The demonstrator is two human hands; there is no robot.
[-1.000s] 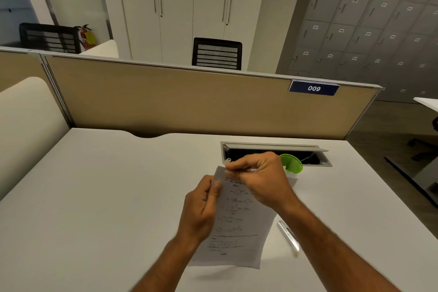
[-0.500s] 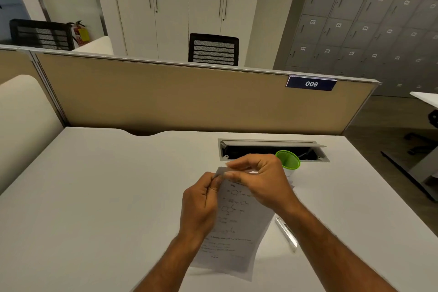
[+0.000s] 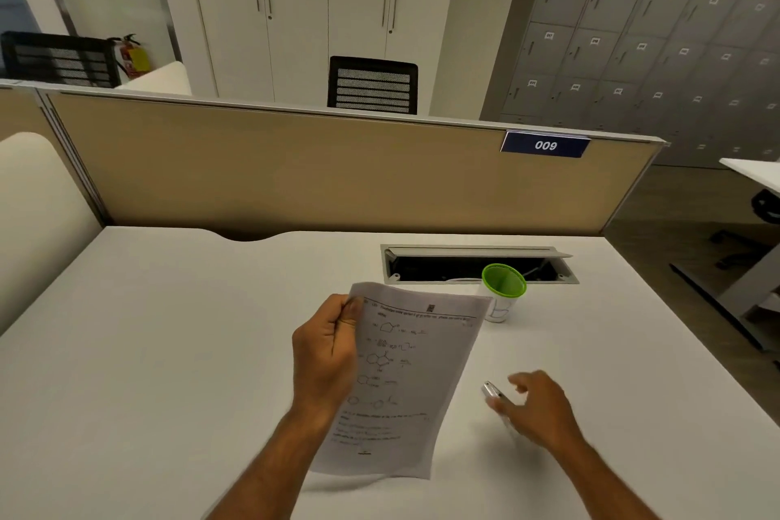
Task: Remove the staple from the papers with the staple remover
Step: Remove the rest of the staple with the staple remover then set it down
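My left hand (image 3: pixel 325 355) pinches the upper left corner of the printed papers (image 3: pixel 413 372), holding them tilted above the white desk (image 3: pixel 169 350). The sheets show chemistry diagrams; I cannot make out the staple. A slim silver staple remover (image 3: pixel 491 391) lies on the desk to the right of the papers. My right hand (image 3: pixel 536 410) is blurred, with its fingers spread over the near end of the remover and its far tip sticking out. Whether the fingers touch it is unclear.
A green-rimmed cup (image 3: pixel 504 281) stands just beyond the papers' top right corner, in front of the open cable tray (image 3: pixel 477 253). A beige partition (image 3: pixel 295 173) closes off the desk's far edge. The desk's right edge drops to the floor.
My right hand has left the papers' top corner and swung down and right to the staple remover. My left hand still holds the papers, now more fully in view.
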